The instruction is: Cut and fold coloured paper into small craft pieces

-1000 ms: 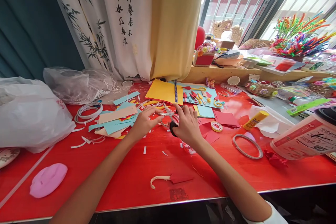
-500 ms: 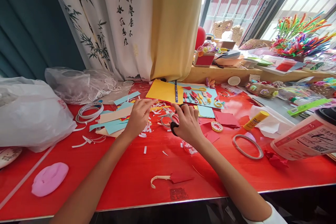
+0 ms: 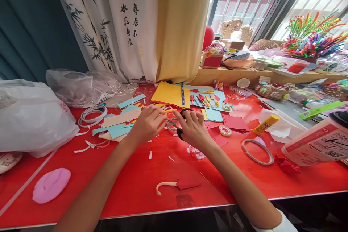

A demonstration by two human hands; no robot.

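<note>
My right hand is closed round the black-handled scissors, whose metal blades point left at my other hand. The fingers of my left hand are bent together at the blade tips; what they pinch, if anything, is hidden. A narrow yellow strip shows just beyond the gap between both hands. Under and behind the scissors lie small paper scraps, partly covered by my hands. Nearer the table's front edge is a folded red paper piece with a curled beige hook on its left end.
Left of my hands lie blue and beige paper strips, tape rolls and a white plastic bag. Behind are yellow sheets. To the right are red paper squares, a glue stick, a ring and a large cup.
My left hand has moved right and slightly down to the scissors, its fingers curling in from a straighter pose. The scissors' blades have come closer together.
</note>
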